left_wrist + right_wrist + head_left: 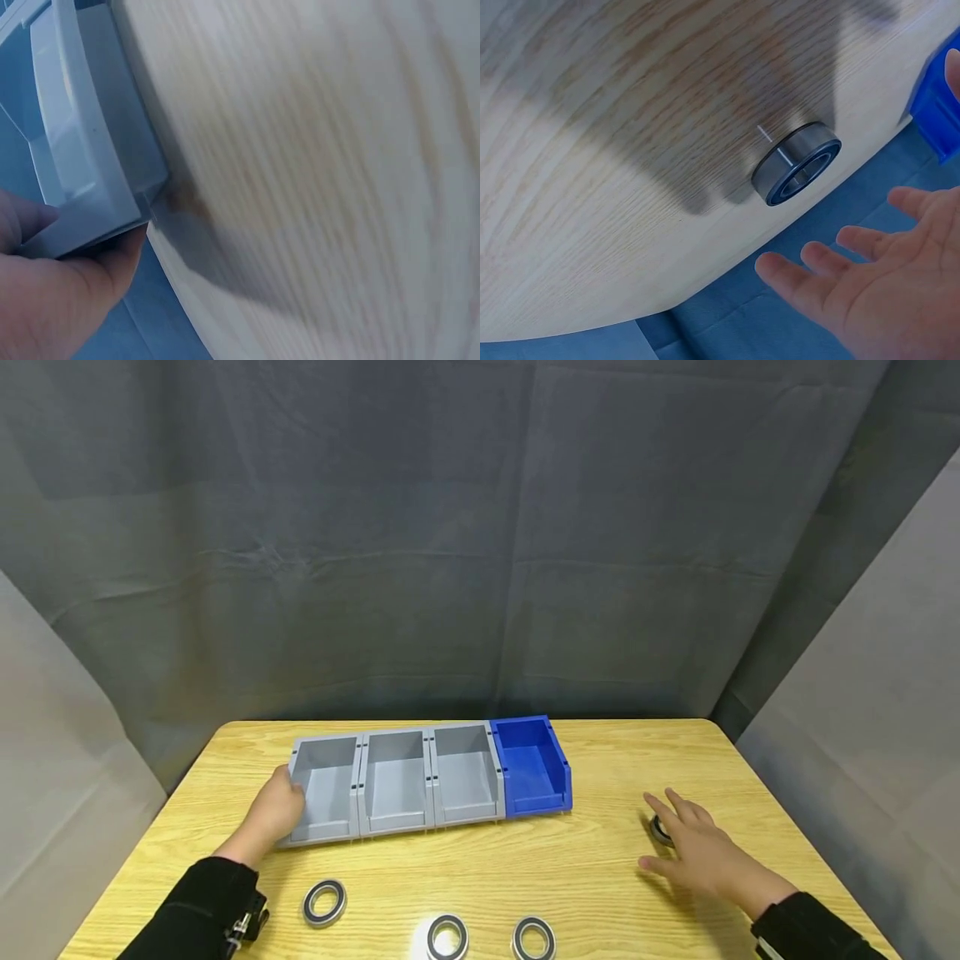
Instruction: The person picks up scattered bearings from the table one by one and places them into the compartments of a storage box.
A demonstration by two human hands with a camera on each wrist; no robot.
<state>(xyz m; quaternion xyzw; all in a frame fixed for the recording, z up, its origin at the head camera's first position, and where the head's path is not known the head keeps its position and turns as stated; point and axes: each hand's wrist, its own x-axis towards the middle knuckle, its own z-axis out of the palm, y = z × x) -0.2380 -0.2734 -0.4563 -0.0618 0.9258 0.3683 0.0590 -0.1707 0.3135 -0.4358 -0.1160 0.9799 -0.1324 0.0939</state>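
Observation:
My left hand pinches the left side wall of the leftmost grey bin, thumb inside and fingers outside, as the left wrist view also shows. That bin stands at the left end of a joined row: three grey bins and a blue bin. On the right, my right hand hovers with fingers spread over a ball bearing. The right wrist view shows the bearing lying on the table, apart from the fingers. In the head view the hand partly hides it.
Three more bearings lie along the near part of the wooden table: one bearing below the left bin, another bearing near the middle, and a third bearing beside it. A grey cloth hangs behind the table.

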